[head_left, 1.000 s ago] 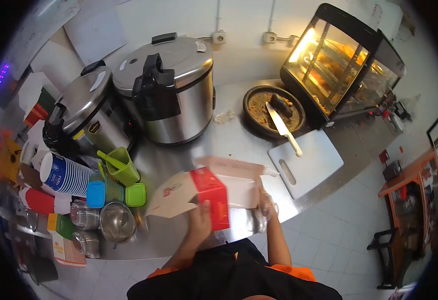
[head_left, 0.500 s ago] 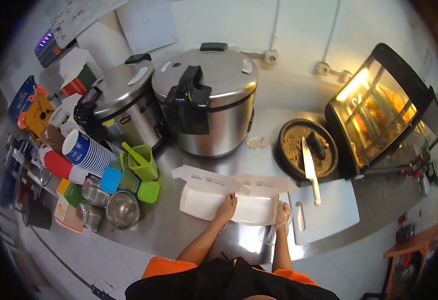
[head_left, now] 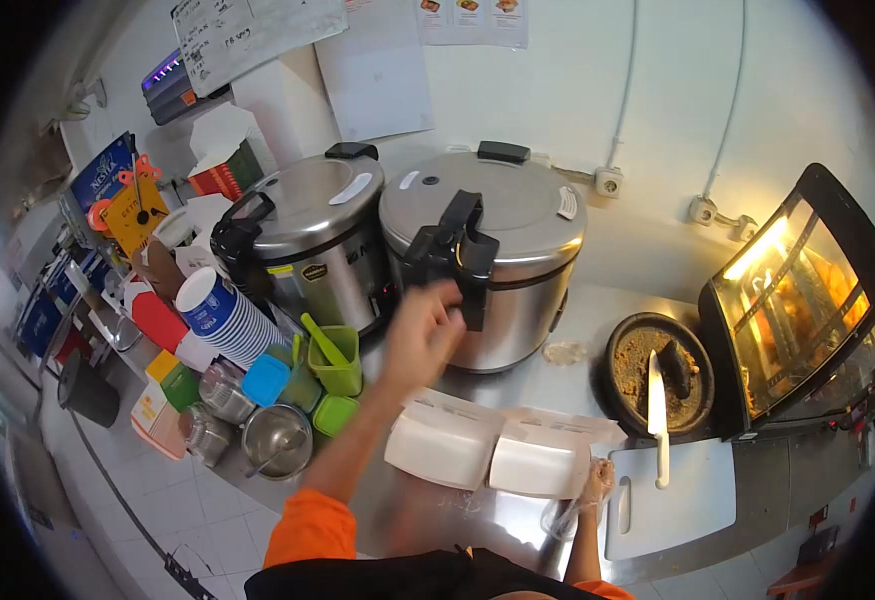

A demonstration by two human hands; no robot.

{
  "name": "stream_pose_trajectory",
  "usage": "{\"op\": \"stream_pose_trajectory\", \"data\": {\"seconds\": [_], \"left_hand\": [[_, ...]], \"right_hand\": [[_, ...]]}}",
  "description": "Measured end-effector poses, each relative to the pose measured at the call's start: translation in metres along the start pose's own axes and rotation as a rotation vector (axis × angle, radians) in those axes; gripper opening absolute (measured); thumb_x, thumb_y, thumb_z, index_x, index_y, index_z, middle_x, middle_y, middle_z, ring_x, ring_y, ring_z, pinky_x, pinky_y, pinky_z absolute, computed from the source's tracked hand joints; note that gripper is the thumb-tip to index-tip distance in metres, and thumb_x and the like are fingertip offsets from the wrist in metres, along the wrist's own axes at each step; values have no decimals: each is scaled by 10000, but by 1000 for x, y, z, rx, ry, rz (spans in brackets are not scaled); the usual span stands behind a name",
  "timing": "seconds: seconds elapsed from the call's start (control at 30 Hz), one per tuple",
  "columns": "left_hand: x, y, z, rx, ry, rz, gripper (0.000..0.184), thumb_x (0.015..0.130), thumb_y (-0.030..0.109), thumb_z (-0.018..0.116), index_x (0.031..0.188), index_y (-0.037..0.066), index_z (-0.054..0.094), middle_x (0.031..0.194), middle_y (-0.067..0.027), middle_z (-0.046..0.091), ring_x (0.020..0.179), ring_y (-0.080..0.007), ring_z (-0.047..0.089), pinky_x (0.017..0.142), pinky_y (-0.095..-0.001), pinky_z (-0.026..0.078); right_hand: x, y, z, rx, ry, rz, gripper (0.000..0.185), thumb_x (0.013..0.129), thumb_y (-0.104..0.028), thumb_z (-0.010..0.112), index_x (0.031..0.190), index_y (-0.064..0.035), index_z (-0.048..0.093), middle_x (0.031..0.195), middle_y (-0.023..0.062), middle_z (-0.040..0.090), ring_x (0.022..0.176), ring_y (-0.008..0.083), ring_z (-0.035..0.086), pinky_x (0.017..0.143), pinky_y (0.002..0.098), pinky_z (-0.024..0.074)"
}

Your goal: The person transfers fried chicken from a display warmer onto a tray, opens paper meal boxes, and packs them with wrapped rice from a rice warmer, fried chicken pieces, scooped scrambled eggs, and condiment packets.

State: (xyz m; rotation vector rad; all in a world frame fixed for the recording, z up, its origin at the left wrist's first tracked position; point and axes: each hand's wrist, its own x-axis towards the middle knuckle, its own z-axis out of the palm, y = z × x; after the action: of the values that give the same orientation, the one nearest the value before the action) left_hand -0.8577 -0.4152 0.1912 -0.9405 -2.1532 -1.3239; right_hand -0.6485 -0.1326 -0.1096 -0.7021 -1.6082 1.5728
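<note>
My left hand [head_left: 423,338] is raised in front of the latch of the large steel rice cooker [head_left: 533,300]. Its fingers are partly bent and apart, holding nothing; I cannot tell whether they touch the latch. Below it, two white paper food boxes stand open side by side, the left box [head_left: 440,450] and the right box [head_left: 538,468]. At the right box's outer edge is my right hand [head_left: 596,483] in a clear plastic glove. Its fingers are curled, and what they hold, if anything, is hidden.
A white cutting board [head_left: 683,510] lies right of my right hand. A knife [head_left: 658,400] rests across a stone mortar [head_left: 623,375] and the board. Farther right stands a lit food warmer [head_left: 798,300]. Stacked paper cups [head_left: 223,320], a green container [head_left: 338,365] and a metal bowl [head_left: 278,440] crowd the left.
My left hand has let go of the left box and risen towards the rice cooker. The boxes now sit more squarely open. My right hand stays by the right box; the view has shifted left and up.
</note>
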Motion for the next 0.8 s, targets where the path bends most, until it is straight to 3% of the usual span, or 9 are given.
{"op": "stream_pose_trajectory", "data": {"seconds": [0.1, 0.2, 0.33, 0.47, 0.53, 0.63, 0.7, 0.77, 0.8], "left_hand": [[84, -23, -30, 168, 218, 100, 379, 761, 90, 587, 1107, 51, 437, 890, -35, 522, 766, -91, 472, 673, -214, 395], [130, -56, -39, -636, -645, -450, 273, 730, 102, 618, 983, 65, 520, 986, -92, 563, 884, -161, 531, 778, -265, 412], [140, -76, -25, -909, -635, -310, 170, 672, -34, 627, 746, 79, 524, 961, -124, 593, 849, -150, 550, 761, -271, 436], [167, -59, -29, -1027, -606, -380, 221, 653, -64, 613, 682, 91, 459, 905, -125, 609, 777, -176, 578, 705, -284, 467], [203, -41, -41, -994, -560, -317, 229, 685, 18, 644, 822, 90, 475, 940, -127, 599, 887, -186, 563, 783, -280, 443], [271, -12, -52, -763, -460, -259, 653, 626, 91, 723, 1155, 5, 348, 906, -141, 579, 805, -195, 580, 677, -310, 479], [317, -9, -61, -729, -598, -338, 544, 684, 88, 668, 1122, -41, 372, 921, -115, 604, 862, -154, 579, 793, -257, 452], [372, -24, -54, -842, -718, -550, 215, 683, 112, 664, 827, -19, 574, 676, -121, 610, 530, -215, 588, 475, -312, 505], [381, -23, -54, -860, -718, -521, 195, 677, 98, 667, 804, -13, 568, 676, -122, 610, 534, -214, 588, 479, -309, 505]], "right_hand": [[-3, 3, 7, -128, 64, -18, 143, 799, -120, 494, 714, -58, 397, 667, 2, 359, 620, 108, 348, 551, 236, 312], [-5, 9, -5, -239, 183, -206, 138, 810, -92, 495, 919, -49, 422, 815, 16, 417, 763, 105, 408, 690, 231, 357], [3, -98, 13, -35, 439, -434, 180, 843, -111, 470, 983, 2, 462, 909, 57, 468, 824, 137, 453, 750, 241, 380], [29, -249, 52, -227, 303, -579, 242, 875, -200, 419, 921, 27, 488, 937, 99, 475, 872, 174, 451, 778, 290, 370], [50, -288, 83, -212, 184, -846, 182, 845, -179, 451, 880, -5, 491, 917, 85, 492, 837, 151, 457, 718, 261, 390], [75, -327, 143, -471, -192, -749, 129, 809, -120, 485, 863, -3, 492, 822, 56, 476, 735, 133, 454, 643, 251, 390], [107, -347, 198, -616, -448, -785, 142, 775, -120, 521, 877, -24, 540, 848, 91, 536, 757, 176, 523, 663, 299, 415], [140, -351, 258, -785, -601, -924, 174, 726, -115, 536, 890, -59, 552, 820, 119, 566, 768, 257, 542, 682, 352, 435], [157, -346, 285, -867, -683, -989, 199, 701, -113, 544, 896, -76, 558, 806, 133, 580, 773, 297, 551, 691, 378, 445]]}}
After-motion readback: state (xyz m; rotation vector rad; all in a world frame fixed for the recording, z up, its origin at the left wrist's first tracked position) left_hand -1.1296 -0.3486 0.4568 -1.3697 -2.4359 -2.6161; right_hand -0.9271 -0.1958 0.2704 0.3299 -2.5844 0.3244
